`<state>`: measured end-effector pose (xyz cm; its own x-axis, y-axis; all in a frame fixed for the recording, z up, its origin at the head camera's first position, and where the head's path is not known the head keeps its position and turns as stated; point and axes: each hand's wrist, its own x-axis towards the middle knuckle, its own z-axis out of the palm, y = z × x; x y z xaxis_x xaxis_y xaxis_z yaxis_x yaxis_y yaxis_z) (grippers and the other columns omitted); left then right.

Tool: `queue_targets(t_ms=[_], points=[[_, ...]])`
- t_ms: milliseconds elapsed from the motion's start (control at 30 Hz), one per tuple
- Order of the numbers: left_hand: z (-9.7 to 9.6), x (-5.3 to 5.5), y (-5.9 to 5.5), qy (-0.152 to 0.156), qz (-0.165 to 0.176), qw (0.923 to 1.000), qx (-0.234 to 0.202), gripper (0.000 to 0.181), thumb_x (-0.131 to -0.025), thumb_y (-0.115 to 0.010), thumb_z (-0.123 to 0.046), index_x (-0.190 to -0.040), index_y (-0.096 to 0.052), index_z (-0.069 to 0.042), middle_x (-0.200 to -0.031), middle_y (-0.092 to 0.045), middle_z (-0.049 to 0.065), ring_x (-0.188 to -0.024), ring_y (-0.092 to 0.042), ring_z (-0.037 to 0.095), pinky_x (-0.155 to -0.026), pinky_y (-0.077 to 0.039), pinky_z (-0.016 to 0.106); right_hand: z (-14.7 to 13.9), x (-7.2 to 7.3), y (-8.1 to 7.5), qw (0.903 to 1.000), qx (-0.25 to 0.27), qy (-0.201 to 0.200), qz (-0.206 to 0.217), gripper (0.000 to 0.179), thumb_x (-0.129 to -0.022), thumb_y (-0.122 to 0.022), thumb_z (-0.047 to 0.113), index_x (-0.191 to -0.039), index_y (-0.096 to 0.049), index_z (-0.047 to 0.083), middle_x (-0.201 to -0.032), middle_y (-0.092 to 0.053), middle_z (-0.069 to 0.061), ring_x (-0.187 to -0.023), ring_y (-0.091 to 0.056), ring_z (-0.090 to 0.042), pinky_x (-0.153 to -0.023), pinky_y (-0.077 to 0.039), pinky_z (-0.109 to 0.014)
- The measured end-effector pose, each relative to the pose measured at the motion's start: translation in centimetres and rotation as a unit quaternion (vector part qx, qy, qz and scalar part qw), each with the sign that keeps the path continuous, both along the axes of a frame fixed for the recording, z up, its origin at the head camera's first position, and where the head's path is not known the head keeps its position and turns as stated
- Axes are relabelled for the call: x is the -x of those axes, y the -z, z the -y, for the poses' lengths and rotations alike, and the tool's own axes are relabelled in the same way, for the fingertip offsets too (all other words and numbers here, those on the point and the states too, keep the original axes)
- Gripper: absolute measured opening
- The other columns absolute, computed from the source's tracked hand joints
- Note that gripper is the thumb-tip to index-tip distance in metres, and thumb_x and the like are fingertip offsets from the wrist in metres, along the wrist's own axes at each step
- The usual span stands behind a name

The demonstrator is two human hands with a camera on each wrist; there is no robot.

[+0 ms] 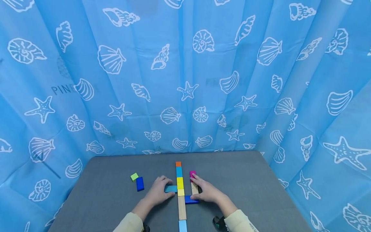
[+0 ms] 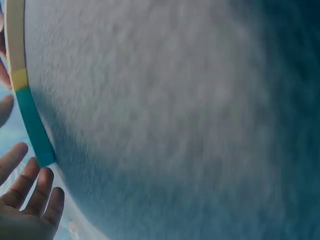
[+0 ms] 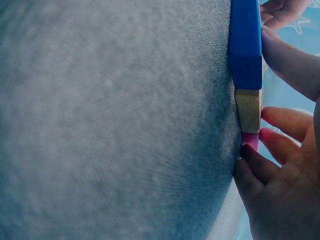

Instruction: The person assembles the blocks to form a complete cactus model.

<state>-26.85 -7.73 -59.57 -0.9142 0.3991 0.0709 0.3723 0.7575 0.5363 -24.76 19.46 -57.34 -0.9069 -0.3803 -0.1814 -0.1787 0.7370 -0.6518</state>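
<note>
My left hand [image 1: 159, 190] is spread around a teal block [image 1: 171, 188], thumb at its near side and fingers by its far side. In the left wrist view the fingertips [image 2: 45, 172] are loosely extended at that block's outer end. The teal block meets a straight line of blocks at a yellow block [image 1: 180, 183]. Across that line, my right hand [image 1: 210, 191] touches several blocks. Its thumb is at a blue block [image 3: 246, 45]; its fingers rest along a wooden block [image 3: 248, 110] and a pink block [image 3: 251, 141]. The blocks lie flat, end to end.
The line also has an orange block [image 1: 178, 164] at its far end, a long wooden block [image 1: 181, 207] and a light blue block [image 1: 182, 225]. A green block [image 1: 134, 176] and a dark blue block [image 1: 140, 184] lie at left on the grey table [image 1: 110, 206]. Blue curtains [image 1: 185, 112] surround it.
</note>
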Motion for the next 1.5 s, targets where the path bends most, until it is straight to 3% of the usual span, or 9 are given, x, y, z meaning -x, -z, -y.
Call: queue_targets(t_ms=[167,433,700,933,1200,1500], points=[[1.3,0.1,-0.4,-0.027,-0.035,0.9988,-0.019,0.045,-0.088,-0.077,-0.038,-0.125,-0.068,-0.014,-0.12,-0.062,0.005,-0.108,-0.056,0.023,-0.093,-0.052,0.049,0.1,0.0,0.1,1.0,-0.001,0.005,0.004,0.083,-0.087,-0.078,0.044,-0.156,-0.041,0.017,-0.166,-0.028,-0.007,-0.149,-0.032,-0.04,-0.113,-0.033,-0.065],[4.3,0.4,-1.3,-0.085,-0.072,0.9937,-0.005,0.044,-0.086,-0.08,-0.035,-0.124,-0.069,-0.015,-0.115,-0.061,0.004,-0.105,-0.058,0.023,-0.09,-0.052,0.049,0.0,-0.1,0.0,0.9999,0.0,0.013,0.009,0.083,-0.087,-0.077,0.046,-0.156,-0.04,0.019,-0.166,-0.028,-0.007,-0.149,-0.032,-0.04,-0.113,-0.033,-0.065],[7.5,0.5,-0.9,-0.123,-0.105,0.9869,0.003,0.051,-0.084,-0.081,-0.025,-0.13,-0.066,-0.013,-0.126,-0.057,0.012,-0.118,-0.053,0.035,-0.095,-0.046,0.059,-0.2,-0.1,0.1,0.9999,0.001,0.013,0.01,0.082,-0.088,-0.076,0.046,-0.156,-0.04,0.018,-0.166,-0.027,-0.008,-0.149,-0.031,-0.04,-0.112,-0.033,-0.066],[9.5,0.1,-0.5,-0.134,-0.068,0.9886,0.01,0.055,-0.084,-0.077,-0.018,-0.136,-0.061,-0.011,-0.137,-0.052,0.019,-0.125,-0.048,0.043,-0.097,-0.043,0.065,-0.2,-0.1,0.5,0.9999,0.0,0.011,0.011,0.083,-0.088,-0.076,0.047,-0.156,-0.04,0.018,-0.166,-0.027,-0.007,-0.149,-0.031,-0.04,-0.112,-0.033,-0.066],[10.7,0.6,0.0,-0.121,-0.003,0.9926,0.01,0.064,-0.081,-0.074,-0.008,-0.142,-0.054,-0.003,-0.146,-0.043,0.021,-0.132,-0.043,0.046,-0.099,-0.044,0.065,-0.1,0.2,0.3,0.9999,-0.004,0.007,0.006,0.083,-0.088,-0.076,0.046,-0.156,-0.04,0.018,-0.167,-0.027,-0.006,-0.15,-0.031,-0.039,-0.113,-0.033,-0.064],[11.1,0.9,-0.6,-0.111,0.041,0.9929,0.014,0.062,-0.086,-0.074,-0.006,-0.143,-0.051,0.001,-0.144,-0.042,0.025,-0.131,-0.045,0.046,-0.097,-0.048,0.063,0.0,0.2,0.6,0.9999,-0.008,0.008,0.004,0.083,-0.088,-0.076,0.048,-0.156,-0.04,0.019,-0.167,-0.028,-0.006,-0.15,-0.031,-0.038,-0.113,-0.034,-0.064]])
